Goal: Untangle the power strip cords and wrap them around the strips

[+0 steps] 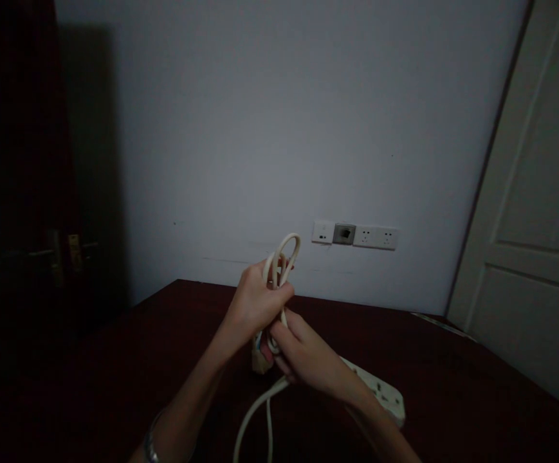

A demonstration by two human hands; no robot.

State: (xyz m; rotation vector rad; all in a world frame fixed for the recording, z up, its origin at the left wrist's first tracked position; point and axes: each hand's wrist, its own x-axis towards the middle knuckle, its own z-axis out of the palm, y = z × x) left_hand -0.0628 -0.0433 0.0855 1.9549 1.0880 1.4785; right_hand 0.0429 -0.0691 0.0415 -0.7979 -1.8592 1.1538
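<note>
My left hand (255, 303) is closed around a bundle of looped white cable (283, 260), whose loops stick up above the fist. Just below it, my right hand (303, 357) is closed on the same cable, pinching a strand near the bundle. More of the cable hangs down in loops (255, 415) toward me. The white power strip (380, 392) at the cable's end lies on the dark table behind my right wrist, partly hidden by it. A small light object (261, 361) sits under my hands; I cannot make out what it is.
The dark red-brown table (115, 360) stands against a pale wall. A row of wall sockets (355, 235) sits low on the wall. A white door (534, 244) is at the right, a dark door with handles (57, 254) at the left.
</note>
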